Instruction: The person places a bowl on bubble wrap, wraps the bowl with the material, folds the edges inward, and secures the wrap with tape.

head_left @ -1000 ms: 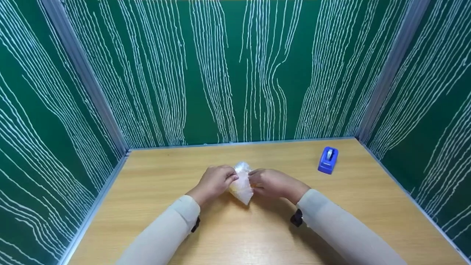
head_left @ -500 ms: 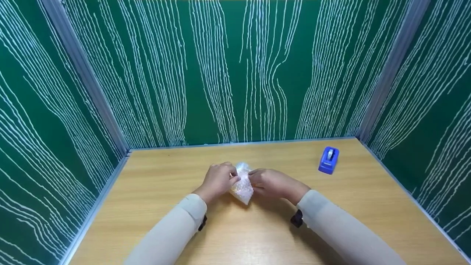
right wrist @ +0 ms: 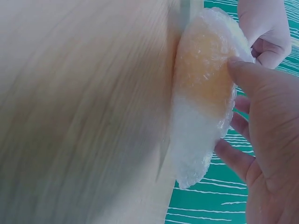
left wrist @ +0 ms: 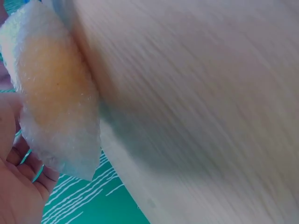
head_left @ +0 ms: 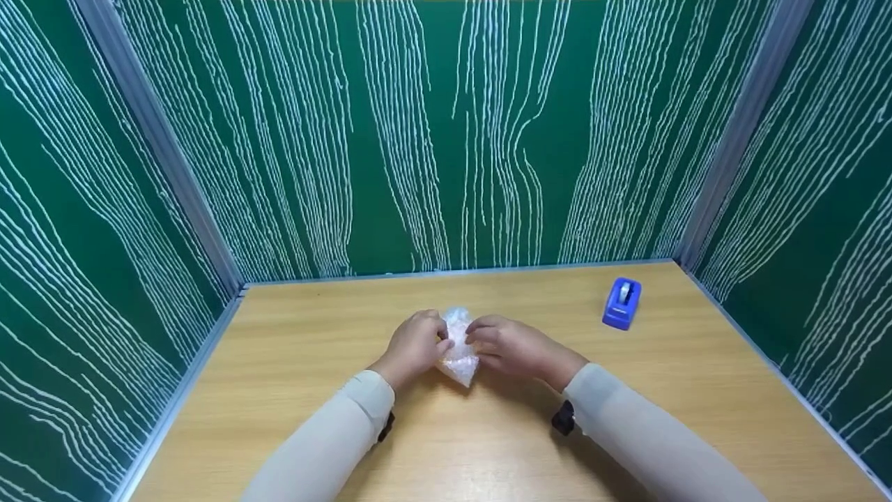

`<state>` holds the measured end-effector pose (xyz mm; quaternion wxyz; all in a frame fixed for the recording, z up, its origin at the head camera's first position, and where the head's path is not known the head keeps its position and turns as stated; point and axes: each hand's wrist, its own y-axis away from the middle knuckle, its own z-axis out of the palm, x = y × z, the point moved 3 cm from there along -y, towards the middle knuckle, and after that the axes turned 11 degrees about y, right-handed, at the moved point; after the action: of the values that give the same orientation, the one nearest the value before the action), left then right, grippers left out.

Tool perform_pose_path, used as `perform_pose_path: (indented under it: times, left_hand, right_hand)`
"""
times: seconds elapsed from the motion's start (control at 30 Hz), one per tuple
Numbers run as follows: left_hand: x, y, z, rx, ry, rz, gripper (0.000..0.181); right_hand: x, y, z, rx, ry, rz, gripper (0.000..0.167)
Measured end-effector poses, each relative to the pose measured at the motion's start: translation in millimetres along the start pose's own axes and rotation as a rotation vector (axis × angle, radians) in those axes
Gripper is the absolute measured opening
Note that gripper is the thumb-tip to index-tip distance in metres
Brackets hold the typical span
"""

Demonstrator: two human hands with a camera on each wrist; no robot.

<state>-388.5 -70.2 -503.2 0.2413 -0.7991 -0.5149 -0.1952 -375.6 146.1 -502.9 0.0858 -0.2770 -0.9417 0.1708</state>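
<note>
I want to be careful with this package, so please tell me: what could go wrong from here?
First, the bubble-wrapped bundle might unroll if the left grip or right grip loosens. Second, squeezing too hard might damage the orange content, whose firmness I cannot tell. Third, the blue tape dispenser stands apart, so reaching for it might leave only one grip holding.

You work in a booth-like station, white-lined green panels [head_left: 446,139] and metal posts [head_left: 740,132] meeting at the far corners of the worktop [head_left: 474,446].
</note>
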Motion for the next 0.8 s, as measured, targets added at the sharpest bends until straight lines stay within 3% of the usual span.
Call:
perform_pose_path:
  times: [0.2, 0.43, 0.6, 0.8]
  left_hand:
    - [0.2, 2.5, -0.2, 0.012, -0.001, 0.002, 0.015]
    - [0.8, 10.6, -7.9, -0.015, -0.007, 0.017, 0.02]
    - [-12.8, 18.6, -25.6, -0.056, 0.111, -0.002, 0.027]
    - [-35.8, 24.0, -34.4, -0.123, 0.315, -0.032, 0.01]
  right_hand:
    - [-2, -3.0, 2, -0.076, 0.0, -0.005, 0.022]
    - [-2, -4.8, 2, -0.102, 0.017, -0.017, 0.022]
    - [-2, -3.6, 0, -0.099, 0.009, -0.025, 0.023]
    - [-3, -4.4, -1, -0.105, 0.035, -0.059, 0.022]
